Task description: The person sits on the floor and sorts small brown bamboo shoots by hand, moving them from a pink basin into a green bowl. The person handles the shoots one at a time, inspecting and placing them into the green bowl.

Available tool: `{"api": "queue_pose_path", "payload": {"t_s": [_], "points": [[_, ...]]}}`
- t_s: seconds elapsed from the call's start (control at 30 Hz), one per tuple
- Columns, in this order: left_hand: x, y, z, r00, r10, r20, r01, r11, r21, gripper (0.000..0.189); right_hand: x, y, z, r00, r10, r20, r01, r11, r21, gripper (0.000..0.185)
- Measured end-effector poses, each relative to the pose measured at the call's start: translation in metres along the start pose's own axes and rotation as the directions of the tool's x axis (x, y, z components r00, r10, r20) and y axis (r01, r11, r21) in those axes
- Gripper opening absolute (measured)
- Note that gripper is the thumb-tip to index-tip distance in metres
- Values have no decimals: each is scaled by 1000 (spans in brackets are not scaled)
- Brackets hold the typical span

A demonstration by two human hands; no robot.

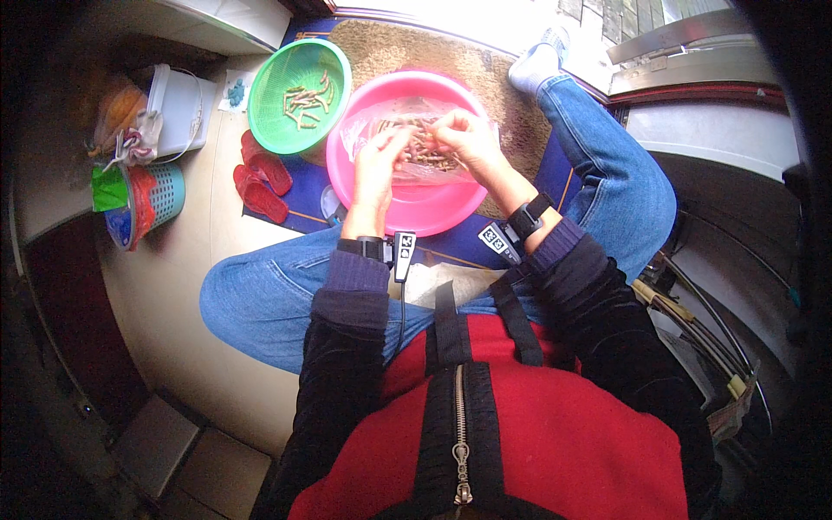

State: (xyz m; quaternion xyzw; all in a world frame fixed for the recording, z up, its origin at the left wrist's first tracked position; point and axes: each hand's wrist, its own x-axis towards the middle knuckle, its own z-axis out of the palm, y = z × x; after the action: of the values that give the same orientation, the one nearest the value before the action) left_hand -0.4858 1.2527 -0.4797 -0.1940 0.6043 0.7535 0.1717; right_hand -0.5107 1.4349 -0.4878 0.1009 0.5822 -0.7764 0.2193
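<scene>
Both hands are over a round pink plastic basin (422, 211) on the floor before me. In the basin lies a clear plastic bag (413, 175) with many thin brownish pieces (435, 158), perhaps bean pods. My left hand (383, 156) is above the bag's left part, fingers curled; whether they hold a piece is blurred. My right hand (465, 133) is pinched, thumb against fingers, above the bag's right part; what it pinches is too small to tell. Left of the basin, a green plastic colander (270, 110) holds several similar brownish pieces (309, 101).
A brown shaggy mat (377, 45) and a blue rug (302, 208) lie under the basin. Red slippers (260, 192), a white bucket (182, 110) and a perforated bin (170, 188) stand to the left. My jeans-clad legs bend around the basin.
</scene>
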Motion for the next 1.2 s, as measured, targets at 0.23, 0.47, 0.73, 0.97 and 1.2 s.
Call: {"api": "queue_pose_path", "payload": {"t_s": [0.23,0.47,0.73,0.97,1.2], "points": [[1,4,-11,970,-240,43,210,736,-644,27,-3,16,-4,991,-98,-89,32,827,-562,12],[-3,7,-10,966,-214,148,259,841,-475,32,0,6,-1,999,-28,-33,-7,636,-772,21],[-6,4,-1,946,-256,200,292,940,-176,27,-4,-8,8,992,32,120,-33,999,3,18],[-7,7,-2,878,-349,327,404,907,-118,23,0,-11,4,990,125,69,-125,992,-6,19],[-2,-5,0,935,-291,204,332,920,-209,20,-7,-5,16,995,-87,-43,82,992,-97,15]]}}
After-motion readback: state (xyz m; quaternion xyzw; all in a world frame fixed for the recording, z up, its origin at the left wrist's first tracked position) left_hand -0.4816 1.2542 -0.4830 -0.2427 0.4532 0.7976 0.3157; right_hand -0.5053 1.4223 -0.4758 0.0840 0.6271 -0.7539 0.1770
